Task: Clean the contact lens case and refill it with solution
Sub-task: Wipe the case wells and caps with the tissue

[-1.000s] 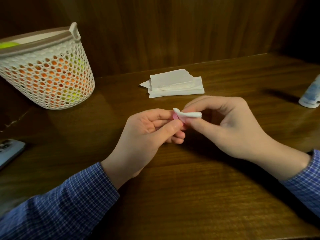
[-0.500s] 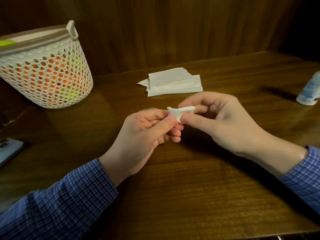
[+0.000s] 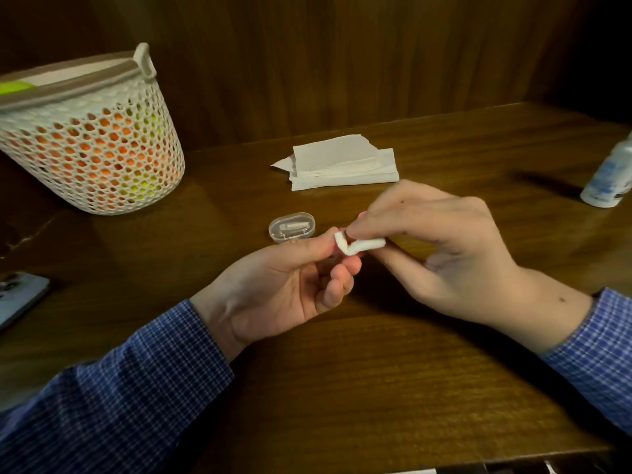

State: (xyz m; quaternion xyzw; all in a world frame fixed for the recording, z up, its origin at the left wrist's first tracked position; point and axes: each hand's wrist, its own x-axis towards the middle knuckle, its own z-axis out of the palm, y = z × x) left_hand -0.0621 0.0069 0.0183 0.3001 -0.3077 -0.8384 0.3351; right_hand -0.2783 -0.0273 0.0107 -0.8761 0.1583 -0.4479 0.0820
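Left hand (image 3: 287, 285) is pinching a small pink piece, possibly the lens case (image 3: 342, 249), mostly hidden | right hand (image 3: 441, 248) is gripping a soft folded white pad (image 3: 359, 243) against it | glossy wooden table (image 3: 342, 388).

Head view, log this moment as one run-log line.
step: wiping case | left hand: holds pink case | right hand: pinches pad on it | bottle: untouched, table's right edge

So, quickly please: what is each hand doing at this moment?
Left hand: pinches a small pink item, mostly hidden, likely the lens case.
Right hand: pinches a folded white pad against it.
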